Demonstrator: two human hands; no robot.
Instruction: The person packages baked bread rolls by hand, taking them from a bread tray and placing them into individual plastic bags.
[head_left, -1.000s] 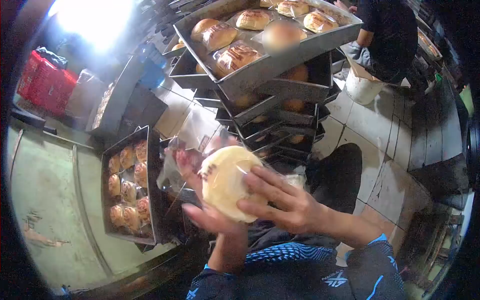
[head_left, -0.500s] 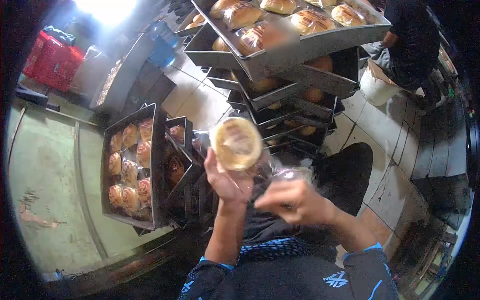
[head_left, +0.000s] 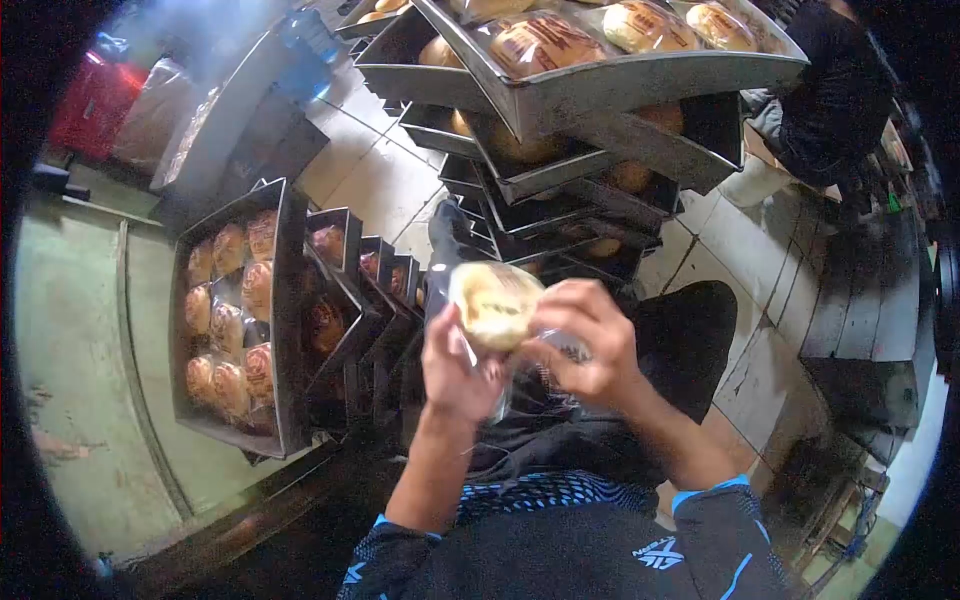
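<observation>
A pale round bun point(head_left: 492, 303) is held up in front of my body, slightly blurred, with brown marks on its surface. My left hand point(head_left: 462, 375) grips it from below on its left side. At its right edge, my right hand point(head_left: 590, 340) has its fingers bent and pressed to the bun. Clear plastic point(head_left: 570, 348) shows between my hands; how it sits around the bun is not clear.
A crooked stack of metal trays point(head_left: 640, 85) with wrapped buns rises ahead. On the left stands another tray point(head_left: 290, 330) of wrapped buns, beside more stacked trays. A person in dark clothes point(head_left: 830, 90) is at the upper right, near a pale bucket point(head_left: 755, 180).
My right hand has moved up and now touches the bun, which is lower and tilted. The view has shifted a little, and the trays ahead appear nearer.
</observation>
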